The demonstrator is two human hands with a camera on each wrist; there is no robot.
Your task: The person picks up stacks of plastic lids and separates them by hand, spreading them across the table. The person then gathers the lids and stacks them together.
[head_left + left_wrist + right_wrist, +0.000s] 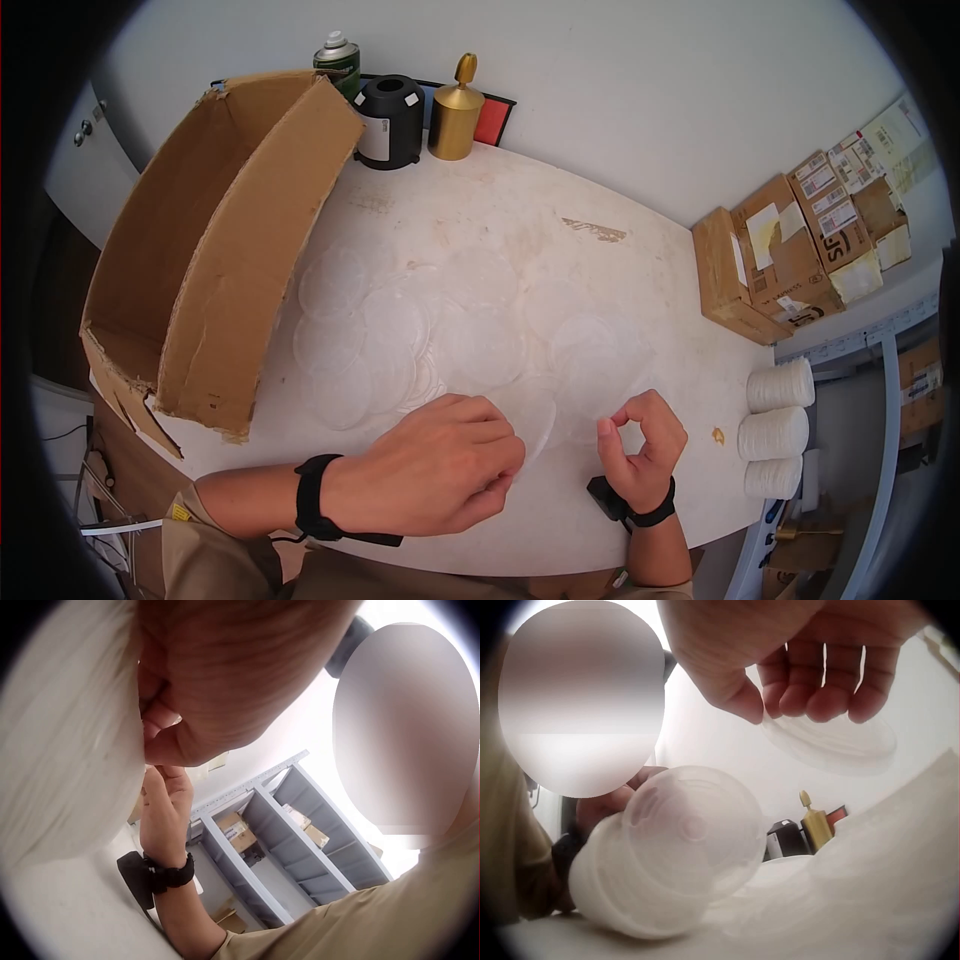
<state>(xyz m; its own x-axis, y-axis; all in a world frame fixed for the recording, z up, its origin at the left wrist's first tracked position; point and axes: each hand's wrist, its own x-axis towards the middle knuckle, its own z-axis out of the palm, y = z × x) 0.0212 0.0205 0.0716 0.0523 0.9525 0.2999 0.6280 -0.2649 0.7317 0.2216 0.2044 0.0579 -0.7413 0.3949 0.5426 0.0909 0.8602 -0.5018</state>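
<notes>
Many translucent round lids point(390, 335) lie spread and overlapping on the white table. My left hand point(425, 470) is at the table's near side, fingers curled round the edge of a stack of lids point(604, 881); a clear lid point(694, 832) stands tilted at the stack's front. In the left wrist view the stack point(67, 735) fills the left side, beside the left hand's fingers. My right hand point(645, 450), to the right, pinches one clear lid point(840, 746) between thumb and fingertips. How many lids the left hand holds cannot be told.
A long open cardboard box point(245, 240) stands at the left. Behind it are a spray can point(338, 62), a black cylinder point(390, 120) and a gold container point(456, 120). White stacks point(772, 435) stand at the right edge, cardboard boxes point(775, 260) at the back right.
</notes>
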